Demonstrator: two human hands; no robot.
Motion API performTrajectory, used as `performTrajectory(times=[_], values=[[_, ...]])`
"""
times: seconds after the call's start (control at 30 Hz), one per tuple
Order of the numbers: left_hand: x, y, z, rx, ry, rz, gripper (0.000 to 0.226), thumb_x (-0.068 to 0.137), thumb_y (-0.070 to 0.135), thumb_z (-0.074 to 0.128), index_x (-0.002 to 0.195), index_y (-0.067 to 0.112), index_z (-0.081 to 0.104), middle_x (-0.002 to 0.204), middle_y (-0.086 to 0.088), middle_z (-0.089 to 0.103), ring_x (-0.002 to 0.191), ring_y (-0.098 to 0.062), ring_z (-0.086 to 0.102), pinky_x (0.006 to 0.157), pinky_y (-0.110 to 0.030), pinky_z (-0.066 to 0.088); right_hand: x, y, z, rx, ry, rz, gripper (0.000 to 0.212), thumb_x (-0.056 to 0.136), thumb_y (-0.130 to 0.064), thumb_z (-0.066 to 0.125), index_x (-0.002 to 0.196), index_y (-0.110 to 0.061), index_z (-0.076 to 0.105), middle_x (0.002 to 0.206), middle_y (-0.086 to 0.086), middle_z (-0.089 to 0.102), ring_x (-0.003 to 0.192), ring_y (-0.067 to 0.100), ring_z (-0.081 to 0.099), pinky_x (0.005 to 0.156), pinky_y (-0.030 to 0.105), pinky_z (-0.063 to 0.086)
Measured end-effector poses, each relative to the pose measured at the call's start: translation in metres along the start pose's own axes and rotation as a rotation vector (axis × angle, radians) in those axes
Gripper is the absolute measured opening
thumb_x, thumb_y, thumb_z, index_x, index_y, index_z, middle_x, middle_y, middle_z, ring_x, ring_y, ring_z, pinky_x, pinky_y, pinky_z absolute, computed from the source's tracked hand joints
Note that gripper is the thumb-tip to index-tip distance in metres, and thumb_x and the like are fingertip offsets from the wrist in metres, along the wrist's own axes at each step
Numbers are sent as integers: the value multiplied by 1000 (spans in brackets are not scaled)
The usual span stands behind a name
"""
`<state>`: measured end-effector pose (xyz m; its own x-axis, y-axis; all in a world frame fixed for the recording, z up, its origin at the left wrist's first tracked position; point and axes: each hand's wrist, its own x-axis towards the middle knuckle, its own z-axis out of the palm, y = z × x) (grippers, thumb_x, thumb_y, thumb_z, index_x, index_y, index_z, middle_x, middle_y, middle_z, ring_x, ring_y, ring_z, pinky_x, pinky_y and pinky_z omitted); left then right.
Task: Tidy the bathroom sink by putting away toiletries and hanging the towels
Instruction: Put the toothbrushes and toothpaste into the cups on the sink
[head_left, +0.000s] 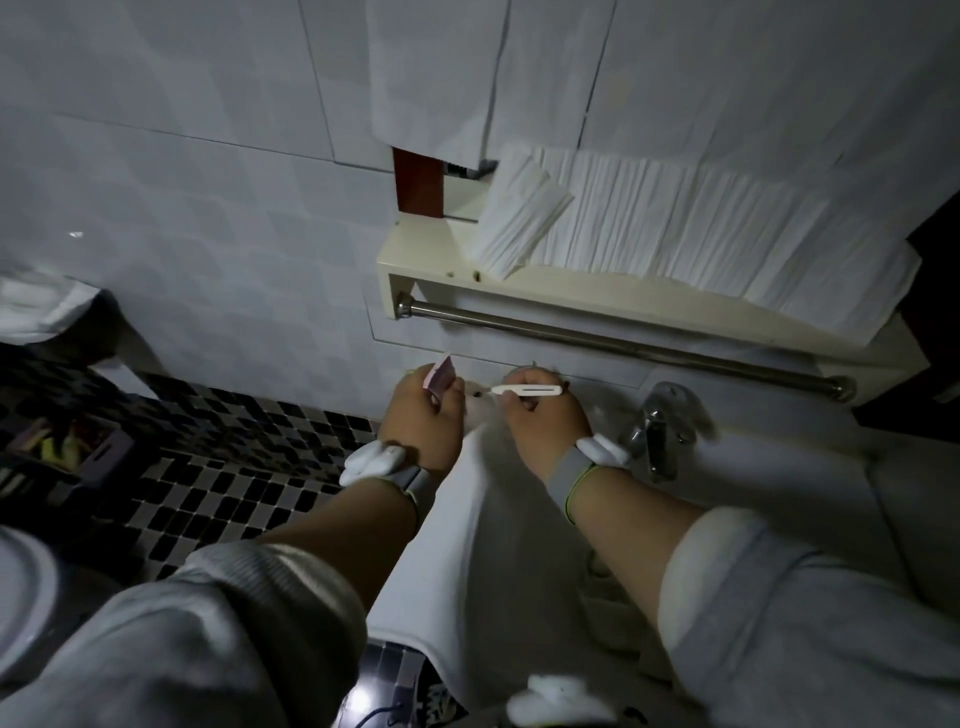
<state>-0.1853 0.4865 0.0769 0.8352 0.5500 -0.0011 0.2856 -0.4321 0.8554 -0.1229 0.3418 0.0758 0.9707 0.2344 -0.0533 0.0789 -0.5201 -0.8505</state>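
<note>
My left hand (428, 410) is closed around a small pink packet (440, 378) at the back left corner of the white sink (779, 467). My right hand (545, 415) grips a thin white stick-like item (527, 390), perhaps a toothbrush or razor, lying level and pointing left toward the other hand. A white towel (467, 545) hangs over the sink's front edge between my forearms. The steel towel bar (623, 340) runs under a cream shelf (571, 291), and nothing hangs on the bar. A white ribbed towel (675, 234) lies on the shelf.
A chrome faucet (660, 431) stands just right of my right wrist. White cloth (431, 78) hangs on the tiled wall above the shelf. A dark basket (62, 447) sits on the mosaic floor (234, 467) at left. A white round object (21, 587) is at lower left.
</note>
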Motion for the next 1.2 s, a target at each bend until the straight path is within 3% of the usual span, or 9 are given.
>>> performTrajectory(times=[0.2, 0.4, 0.57, 0.7, 0.77, 0.83, 0.97, 1.07, 1.2], values=[[11, -14, -16, 9, 73, -75, 35, 97, 35, 54, 129, 22, 60, 130, -2, 49, 91, -16, 54, 88, -27, 43, 12, -13, 22, -26, -52, 2, 10, 91, -27, 61, 97, -34, 65, 91, -15, 66, 90, 13, 65, 84, 27, 52], [23, -25, -19, -15, 57, -125, 36, 98, 38, 52, 131, 24, 58, 130, -4, 49, 95, -22, 60, 92, -32, 48, 22, -18, 39, -230, -190, -18, 25, 98, -26, 54, 118, -18, 65, 120, 3, 67, 112, 24, 61, 97, 29, 46], [34, -33, -18, -1, 16, -117, 36, 98, 39, 52, 131, 25, 59, 129, -3, 48, 91, -20, 58, 89, -31, 47, 36, -16, 54, -305, -284, 95, 35, 102, -29, 46, 133, -19, 58, 134, 3, 60, 124, 25, 56, 101, 27, 40], [41, -39, -17, 33, -22, -125, 35, 98, 40, 51, 129, 26, 58, 129, -5, 48, 96, -28, 64, 91, -38, 52, 45, -11, 66, -339, -290, 141, 33, 101, -30, 45, 129, -22, 61, 126, 2, 64, 114, 24, 60, 97, 28, 45], [45, -43, -15, 67, -39, -132, 35, 98, 40, 52, 130, 25, 58, 130, -6, 49, 99, -30, 63, 89, -33, 48, 49, -6, 72, -343, -310, 150, 23, 100, -28, 44, 102, -28, 68, 97, -3, 66, 88, 20, 62, 79, 25, 47], [47, -45, -13, 111, -51, -108, 34, 99, 37, 52, 128, 21, 60, 128, -9, 51, 102, -31, 61, 86, -29, 41, 51, -3, 76, -385, -336, 142, 29, 100, -25, 43, 75, -25, 58, 72, -3, 58, 67, 17, 56, 66, 26, 43], [57, -49, -7, 190, -133, -51, 31, 101, 37, 50, 124, 20, 62, 118, -8, 53, 93, -23, 53, 83, -29, 36, 55, 1, 82, -394, -381, 171, 27, 101, -28, 40, 87, -20, 62, 90, 8, 67, 87, 31, 68, 80, 34, 52], [64, -58, -3, 267, -184, -31, 37, 99, 42, 50, 129, 22, 61, 120, -8, 54, 101, -29, 58, 84, -31, 41, 56, 1, 82, -408, -403, 179, 29, 102, -28, 40, 80, -21, 59, 88, 9, 65, 89, 33, 67, 74, 30, 48], [74, -67, 5, 380, -241, -3, 41, 97, 45, 49, 133, 30, 58, 125, -9, 56, 108, -34, 59, 93, -40, 50, 58, 7, 80, -402, -431, 203, 30, 101, -29, 39, 96, -12, 64, 89, 12, 66, 85, 34, 66, 71, 32, 50]])
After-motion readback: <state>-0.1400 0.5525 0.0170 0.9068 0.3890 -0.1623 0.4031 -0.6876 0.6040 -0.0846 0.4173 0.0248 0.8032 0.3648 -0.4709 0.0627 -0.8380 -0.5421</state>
